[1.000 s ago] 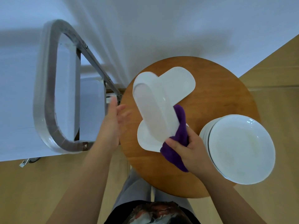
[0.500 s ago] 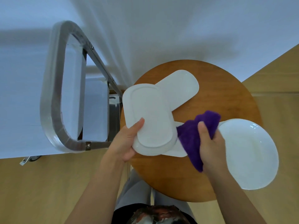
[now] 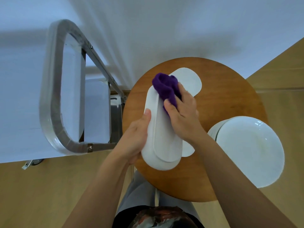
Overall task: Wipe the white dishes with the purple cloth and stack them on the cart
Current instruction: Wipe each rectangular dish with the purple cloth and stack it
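- The wiping step is in hand: an oblong white dish (image 3: 162,134) is held tilted above the near-left part of the round wooden surface (image 3: 230,99), its underside turned up toward the camera.
- The left hand (image 3: 134,139) grips the dish along its left long edge, thumb on the upturned face, fingers hidden beneath.
- The right hand (image 3: 182,114) clutches the bunched purple cloth (image 3: 166,89) and presses it on the far end of the dish.
- Two more oblong dishes (image 3: 189,81) lie crossed on the surface under the held one, apparently not yet wiped; a stack of round white plates (image 3: 250,150) sits at the right edge, overhanging it.
- The cart (image 3: 54,99), with its metal handle, stands just off the surface's left edge; a white item seems to lie on it already, though what it is cannot be told.
- Next, I judge, the cloth should sweep down the rest of that face, then the left hand can carry the dish left to the cart, keeping it steady.
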